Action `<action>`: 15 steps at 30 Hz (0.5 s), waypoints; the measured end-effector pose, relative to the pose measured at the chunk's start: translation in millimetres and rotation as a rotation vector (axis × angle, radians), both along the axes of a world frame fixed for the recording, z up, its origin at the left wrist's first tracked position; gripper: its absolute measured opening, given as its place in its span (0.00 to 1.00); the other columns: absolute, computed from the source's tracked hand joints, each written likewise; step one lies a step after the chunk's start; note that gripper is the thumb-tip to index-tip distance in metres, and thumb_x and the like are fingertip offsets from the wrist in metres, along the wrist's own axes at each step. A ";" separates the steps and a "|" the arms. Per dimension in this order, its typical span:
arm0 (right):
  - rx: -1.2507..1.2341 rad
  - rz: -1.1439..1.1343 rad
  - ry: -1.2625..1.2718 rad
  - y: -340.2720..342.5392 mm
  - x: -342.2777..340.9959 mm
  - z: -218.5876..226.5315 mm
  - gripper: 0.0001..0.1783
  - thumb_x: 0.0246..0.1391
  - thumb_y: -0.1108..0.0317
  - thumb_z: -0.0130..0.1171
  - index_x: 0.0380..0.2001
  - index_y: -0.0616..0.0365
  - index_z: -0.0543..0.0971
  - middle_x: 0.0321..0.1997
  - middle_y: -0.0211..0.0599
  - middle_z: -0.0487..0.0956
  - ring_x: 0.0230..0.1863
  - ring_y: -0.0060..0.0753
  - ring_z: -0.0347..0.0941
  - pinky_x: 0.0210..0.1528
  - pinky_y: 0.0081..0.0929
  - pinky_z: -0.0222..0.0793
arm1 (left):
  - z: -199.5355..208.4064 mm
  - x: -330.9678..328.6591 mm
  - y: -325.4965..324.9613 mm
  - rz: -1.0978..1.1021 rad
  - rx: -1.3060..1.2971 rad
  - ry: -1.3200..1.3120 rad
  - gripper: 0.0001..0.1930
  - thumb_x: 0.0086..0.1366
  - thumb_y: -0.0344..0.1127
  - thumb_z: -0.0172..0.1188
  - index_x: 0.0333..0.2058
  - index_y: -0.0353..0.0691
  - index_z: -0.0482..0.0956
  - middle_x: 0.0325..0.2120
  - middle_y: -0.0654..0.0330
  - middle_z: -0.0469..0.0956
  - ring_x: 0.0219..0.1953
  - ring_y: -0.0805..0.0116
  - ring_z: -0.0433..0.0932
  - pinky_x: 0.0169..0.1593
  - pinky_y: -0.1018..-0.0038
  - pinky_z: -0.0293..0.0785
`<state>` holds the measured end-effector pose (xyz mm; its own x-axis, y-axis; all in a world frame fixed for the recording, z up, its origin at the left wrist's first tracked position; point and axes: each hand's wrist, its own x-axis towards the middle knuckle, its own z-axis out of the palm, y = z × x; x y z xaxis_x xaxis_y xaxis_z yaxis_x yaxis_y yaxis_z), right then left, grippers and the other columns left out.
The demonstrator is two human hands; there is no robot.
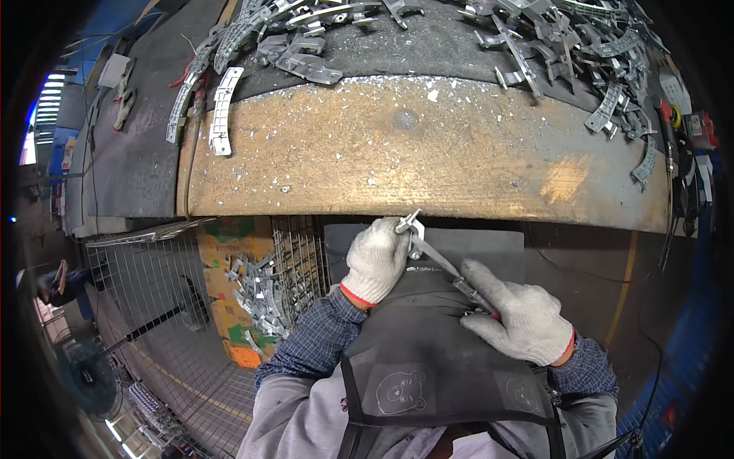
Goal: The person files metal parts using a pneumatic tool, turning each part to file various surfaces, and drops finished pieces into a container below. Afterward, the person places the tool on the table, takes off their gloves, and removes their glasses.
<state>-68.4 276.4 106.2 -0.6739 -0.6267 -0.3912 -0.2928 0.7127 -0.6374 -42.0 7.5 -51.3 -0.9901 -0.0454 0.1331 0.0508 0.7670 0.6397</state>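
Two gloved hands work just below the front edge of the wooden counter. The left hand has its grip clenched around a small metal bracket, pressed against the counter's edge. The right hand grasps a slim metal file whose tip touches the bracket. Loose metal castings lie heaped at the counter's far side, and more fill a wire basket lower left.
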 end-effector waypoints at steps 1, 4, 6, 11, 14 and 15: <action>-0.001 0.000 -0.001 -1.2 0.1 -0.6 0.44 0.65 0.40 0.70 0.78 0.45 0.70 0.30 0.46 0.86 0.29 0.54 0.87 0.30 0.47 0.83 | -1.4 1.0 0.1 0.000 -0.001 -0.001 0.06 0.67 0.27 0.64 0.42 0.36 0.83 0.32 0.48 0.83 0.32 0.44 0.86 0.37 0.56 0.82; 0.090 0.060 -0.087 -5.2 -1.7 -1.5 0.43 0.66 0.40 0.68 0.79 0.42 0.69 0.29 0.46 0.86 0.29 0.54 0.87 0.29 0.48 0.82 | -0.8 2.9 -0.3 0.004 0.013 -0.030 0.07 0.65 0.27 0.65 0.41 0.36 0.84 0.32 0.48 0.83 0.33 0.44 0.86 0.37 0.55 0.82; 0.120 0.087 -0.102 -7.1 -3.4 -0.9 0.43 0.68 0.40 0.67 0.79 0.40 0.68 0.29 0.46 0.86 0.28 0.54 0.87 0.28 0.49 0.82 | 0.6 3.3 -0.8 0.013 0.049 -0.143 0.09 0.71 0.35 0.64 0.45 0.39 0.85 0.36 0.46 0.84 0.38 0.41 0.86 0.42 0.52 0.83; 0.118 0.083 -0.113 -9.8 -3.3 -4.0 0.44 0.67 0.41 0.67 0.79 0.45 0.68 0.31 0.47 0.87 0.31 0.55 0.88 0.30 0.49 0.82 | 0.8 2.2 -1.2 0.010 0.067 -0.196 0.09 0.70 0.35 0.65 0.45 0.38 0.85 0.37 0.46 0.84 0.39 0.40 0.86 0.42 0.51 0.83; 0.070 0.044 -0.087 -9.1 -0.8 -7.3 0.42 0.68 0.40 0.66 0.80 0.40 0.67 0.28 0.45 0.85 0.27 0.53 0.86 0.27 0.50 0.81 | 1.3 2.5 0.3 0.009 0.081 -0.200 0.09 0.69 0.34 0.65 0.45 0.38 0.84 0.38 0.46 0.84 0.39 0.40 0.86 0.42 0.51 0.83; 0.095 0.034 -0.106 -8.4 0.4 -7.3 0.42 0.68 0.41 0.66 0.80 0.39 0.67 0.28 0.45 0.85 0.27 0.53 0.86 0.27 0.50 0.81 | 2.0 2.7 1.2 -0.001 0.076 -0.193 0.09 0.68 0.34 0.66 0.44 0.39 0.84 0.38 0.46 0.85 0.39 0.40 0.86 0.42 0.51 0.82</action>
